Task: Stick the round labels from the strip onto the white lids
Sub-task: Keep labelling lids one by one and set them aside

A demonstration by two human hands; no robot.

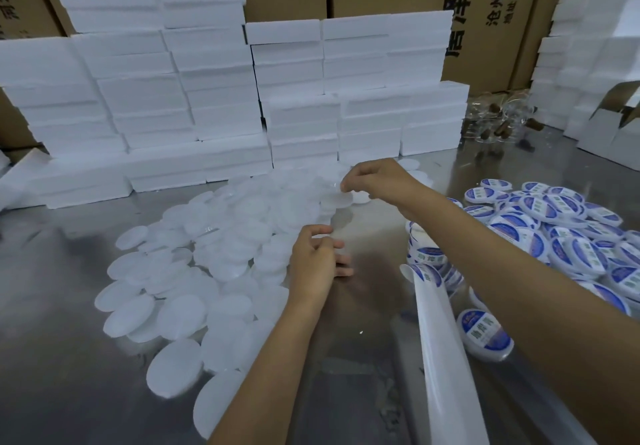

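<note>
Right hand [374, 181] pinches a blank white lid [335, 198] just above centre frame, left hand [317, 257] curled over the pile of white lids [207, 271] (can't tell if it's holding one) — I'd grab just one, label strip [433, 271] sits lower right.

Cardboard boxes [491, 12] at rear: large rotated "A", Chinese characters; lid labels' [486, 335] print unreadable.

— Where is there room to pass?
— Bare steel tabletop [346, 368] at lower centre, between the heap of plain white round lids [214, 247] at left and the white label strip [440, 351].
— What blocks the back?
— Stacked white foam boxes [214, 98] wall off the frame's upper half; blue-labelled lids [561, 233] crowd the right.
</note>
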